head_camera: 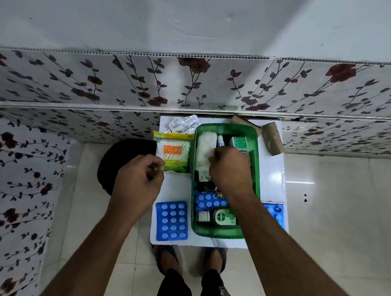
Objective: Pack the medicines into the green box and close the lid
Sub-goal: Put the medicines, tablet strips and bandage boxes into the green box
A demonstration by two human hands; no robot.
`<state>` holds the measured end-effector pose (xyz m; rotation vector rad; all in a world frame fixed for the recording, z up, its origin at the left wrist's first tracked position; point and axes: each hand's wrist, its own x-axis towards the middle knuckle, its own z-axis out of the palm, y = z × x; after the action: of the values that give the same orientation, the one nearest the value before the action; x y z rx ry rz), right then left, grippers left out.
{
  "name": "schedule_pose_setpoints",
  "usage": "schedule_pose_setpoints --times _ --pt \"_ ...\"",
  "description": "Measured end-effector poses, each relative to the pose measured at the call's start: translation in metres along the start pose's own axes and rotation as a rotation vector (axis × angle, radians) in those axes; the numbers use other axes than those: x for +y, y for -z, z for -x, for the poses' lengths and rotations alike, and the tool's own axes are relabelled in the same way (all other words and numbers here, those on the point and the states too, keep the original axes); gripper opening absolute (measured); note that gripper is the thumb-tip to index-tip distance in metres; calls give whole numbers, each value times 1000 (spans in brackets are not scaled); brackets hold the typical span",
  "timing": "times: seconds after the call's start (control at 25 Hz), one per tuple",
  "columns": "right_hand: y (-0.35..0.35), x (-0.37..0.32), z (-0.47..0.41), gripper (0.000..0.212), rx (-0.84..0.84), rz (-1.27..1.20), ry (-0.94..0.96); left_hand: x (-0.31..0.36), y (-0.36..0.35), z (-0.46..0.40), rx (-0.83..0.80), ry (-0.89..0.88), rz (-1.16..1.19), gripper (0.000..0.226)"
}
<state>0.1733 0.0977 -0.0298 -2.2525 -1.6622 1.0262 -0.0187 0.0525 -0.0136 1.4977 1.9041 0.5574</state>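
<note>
The open green box [257, 174] stands on a small white table [273, 173]. Inside lie a white pack [204, 148], a green carton [239, 142], a blue blister strip [209, 201] and a green Dettol bottle [223, 218]. My right hand [231, 170] is inside the box, fingers closed on a small white bottle with a purple band [220, 141]. My left hand [140, 178] pinches the lower corner of a yellow-green pack of cotton buds [172, 152] lying left of the box. Another blue blister strip [172, 220] lies at the table's front left.
A clear foil strip [183, 123] lies behind the cotton buds. Brown cardboard pieces [273, 139] stand at the back right. A further blue strip [276, 214] shows right of the box. A black round stool [125, 162] stands left of the table; a floral wall runs behind.
</note>
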Motion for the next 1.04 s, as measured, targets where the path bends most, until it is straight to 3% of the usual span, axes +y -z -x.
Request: schedule_pose_setpoints --times 0.24,0.32,0.44,0.56,0.64,0.8,1.04 --pt "16 -3 11 17 45 19 95 4 -4 -1 -4 13 8 14" --pt "43 2 18 17 228 -96 92 3 -3 -8 32 90 36 20" --pt "79 33 3 20 485 -191 -22 -13 -9 -34 42 337 36 52" --pt "80 76 -36 50 384 -72 -209 -19 -23 -51 -149 441 4 78" --pt "72 90 -53 62 272 27 -262 -16 -33 -54 -157 420 21 65" --pt "63 94 -67 38 199 114 -225 -8 -38 -56 -59 414 44 43" --pt "67 94 -62 37 235 67 -245 5 -30 -43 15 456 68 50"
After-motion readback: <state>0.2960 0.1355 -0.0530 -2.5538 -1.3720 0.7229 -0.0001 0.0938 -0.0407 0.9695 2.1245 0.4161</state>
